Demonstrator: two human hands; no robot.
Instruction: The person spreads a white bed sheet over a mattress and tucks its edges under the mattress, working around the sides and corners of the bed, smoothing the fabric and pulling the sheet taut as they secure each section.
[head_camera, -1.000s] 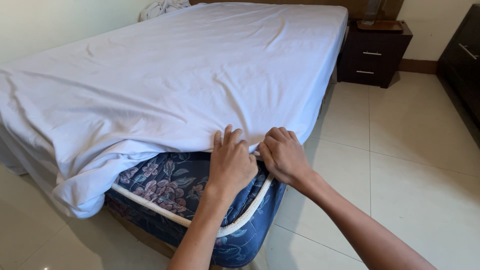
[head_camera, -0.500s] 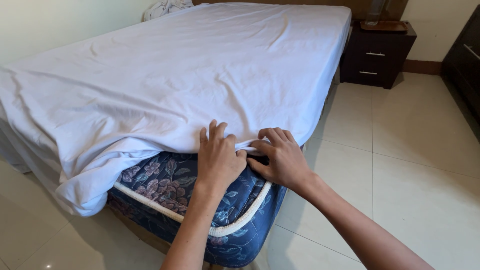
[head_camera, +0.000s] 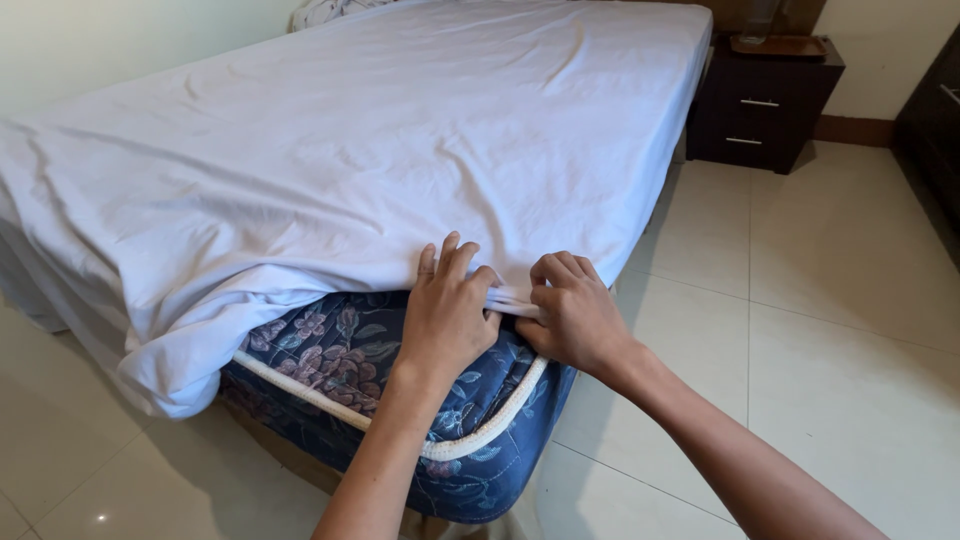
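A: What is held nearest the camera?

B: The hem of the white bed sheet is pinched at the mattress corner. The left hand is pressed flat on the sheet's edge with the fingers spread, while a bunched fold of it is closed in the grip of the right hand.

A: And beneath the hands?

B: The blue floral mattress, with its white piping, is left uncovered at this corner; the sheet is draped over the rest of the bed.

A: How is the step judged best done?

B: The hem is probably best stretched taut and drawn down over the piping, so slack is not left.

A: Farther off?

B: A dark nightstand is seen on the tiled floor.
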